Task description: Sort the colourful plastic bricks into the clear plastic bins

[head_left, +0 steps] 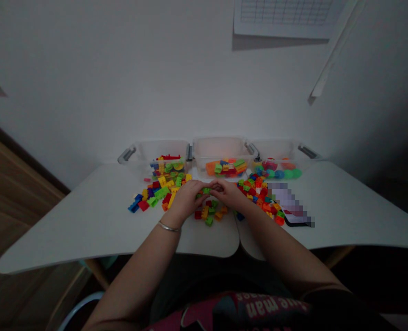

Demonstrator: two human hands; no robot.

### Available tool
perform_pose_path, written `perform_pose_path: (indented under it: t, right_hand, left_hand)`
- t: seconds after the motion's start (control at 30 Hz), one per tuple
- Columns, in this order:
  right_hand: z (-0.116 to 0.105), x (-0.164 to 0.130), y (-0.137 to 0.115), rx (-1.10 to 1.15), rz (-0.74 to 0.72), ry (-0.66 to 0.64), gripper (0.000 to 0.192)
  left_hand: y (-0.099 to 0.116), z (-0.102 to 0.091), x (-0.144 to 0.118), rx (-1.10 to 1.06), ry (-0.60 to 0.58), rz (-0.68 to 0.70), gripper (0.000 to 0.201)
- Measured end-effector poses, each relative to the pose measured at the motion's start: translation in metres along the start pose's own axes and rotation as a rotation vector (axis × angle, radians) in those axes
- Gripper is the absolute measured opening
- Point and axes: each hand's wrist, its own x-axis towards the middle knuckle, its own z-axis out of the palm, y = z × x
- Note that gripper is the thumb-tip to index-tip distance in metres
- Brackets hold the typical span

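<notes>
From the head camera I see my left hand [186, 197] and right hand [228, 192] meeting fingertip to fingertip, both curled around a small green brick [206, 190] above the white table [86, 220]. Loose bricks [209, 214] lie just beneath; three clear bins [221, 149] stand behind.

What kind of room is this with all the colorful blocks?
Probably a playroom or a room at home: a white table against a plain wall, three clear plastic bins and heaps of toy building blocks, with both hands meeting over them.

Left hand [186, 198] and right hand [228, 193] fingertips meeting, forearms converging
</notes>
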Motion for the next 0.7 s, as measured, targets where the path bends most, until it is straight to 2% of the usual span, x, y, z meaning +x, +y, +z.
perform_pose_path:
  t: [0.1, 0.3, 0.4, 0.57, 0.7]
  right_hand:
    - [0.0032, -0.0004, 0.0036, 0.053, 0.001, 0.022, 0.016]
    - [0.0038, 0.0, 0.007, 0.0, 0.017, 0.03, 0.021]
    - [0.0026, 0.0009, 0.007, 0.004, 0.01, 0.021, 0.02]
    - [-0.0011, 0.0002, 0.0037, 0.203, 0.057, 0.007, 0.02]
    - [-0.0033, -0.0022, 0.0006, 0.168, 0.046, -0.033, 0.016]
  left_hand:
    - [0.0003, -0.0003, 0.0003, 0.043, 0.018, -0.052, 0.026]
    - [0.0028, -0.0022, 0.0008, 0.088, 0.039, -0.155, 0.021]
    - [0.0025, -0.0028, 0.0014, 0.064, 0.026, -0.151, 0.019]
    - [0.0001, -0.0012, 0.002, 0.0, 0.033, -0.105, 0.016]
    - [0.0019, -0.0011, 0.001, -0.036, 0.037, -0.113, 0.015]
